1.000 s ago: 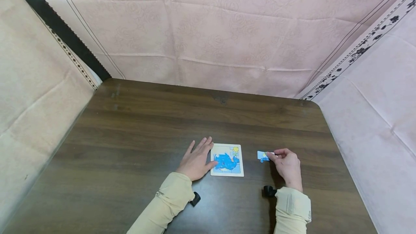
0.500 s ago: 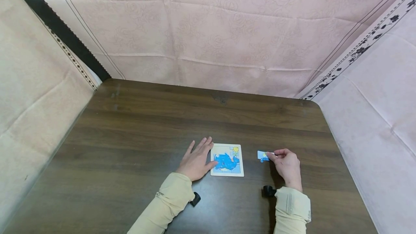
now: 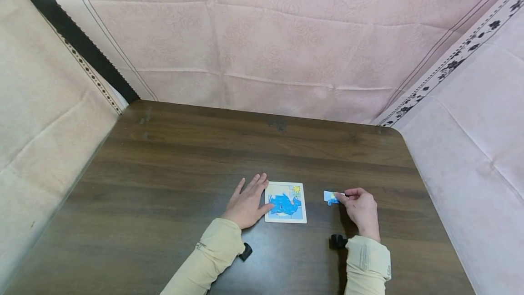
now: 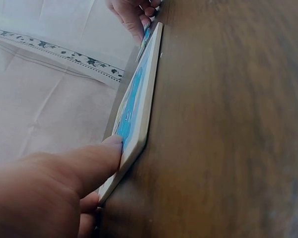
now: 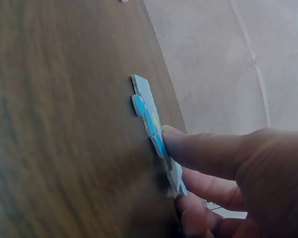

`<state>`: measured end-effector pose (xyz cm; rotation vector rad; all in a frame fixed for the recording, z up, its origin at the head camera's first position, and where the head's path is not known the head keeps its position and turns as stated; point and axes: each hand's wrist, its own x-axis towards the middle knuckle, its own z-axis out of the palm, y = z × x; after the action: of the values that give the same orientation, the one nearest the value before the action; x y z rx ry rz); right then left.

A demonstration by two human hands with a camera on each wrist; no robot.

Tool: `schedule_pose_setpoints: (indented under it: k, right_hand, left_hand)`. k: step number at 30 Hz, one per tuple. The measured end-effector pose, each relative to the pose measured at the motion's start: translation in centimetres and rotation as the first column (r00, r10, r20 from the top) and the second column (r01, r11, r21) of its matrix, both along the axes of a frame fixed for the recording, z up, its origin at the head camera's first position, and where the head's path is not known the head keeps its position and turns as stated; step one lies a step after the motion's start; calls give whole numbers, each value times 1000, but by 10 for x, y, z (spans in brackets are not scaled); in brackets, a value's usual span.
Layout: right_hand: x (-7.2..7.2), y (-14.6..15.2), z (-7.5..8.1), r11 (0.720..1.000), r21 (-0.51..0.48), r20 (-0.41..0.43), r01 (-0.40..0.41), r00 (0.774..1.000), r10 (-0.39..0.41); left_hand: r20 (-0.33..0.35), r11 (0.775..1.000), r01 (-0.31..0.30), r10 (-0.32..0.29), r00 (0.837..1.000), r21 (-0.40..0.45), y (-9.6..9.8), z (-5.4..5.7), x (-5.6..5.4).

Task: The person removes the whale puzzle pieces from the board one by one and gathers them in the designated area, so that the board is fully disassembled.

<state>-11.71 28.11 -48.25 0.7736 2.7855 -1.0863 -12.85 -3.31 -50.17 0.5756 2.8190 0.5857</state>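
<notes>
Puzzle board point(image 4: 146, 101) shows side-on only in left-wrist view.

We see a dark brown table point(image 3: 184, 149) with streaked wood grain running roughly side to side and rounded far corners. Near its far edge we notice a dull scuff point(image 3: 278, 125), and toward the near side a pale sheen on the wood. A square puzzle point(image 3: 286, 217) lies flat on it, nearer us than the far edge, its pale frame around a blue whale point(image 3: 282, 205). To the right, apart from the puzzle, we find a piece point(image 3: 329, 195); whether it touches the wood, we cannot tell.
</notes>
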Motion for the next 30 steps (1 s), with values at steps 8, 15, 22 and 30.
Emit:
schedule_pose_setpoints:
  k: [8,15,22,30]
  right_hand:
    - [1,0,2,1000,1,-6,-16,1000,16]
    - [0,1,-1,1000,9,-17,-5,1000,5]
    - [-2,1,-3,1000,13,-13,5,1000,-5]
    - [-1,0,-5,1000,27,-17,6,1000,-5]
  left_hand:
    - [-14,1000,2,-2,1000,11,0,1,1]
    - [-17,1000,-2,2,1000,10,0,2,1]
    - [-10,1000,-7,7,1000,3,1,2,1]
    - [-5,1000,-7,7,1000,-7,2,1,0]
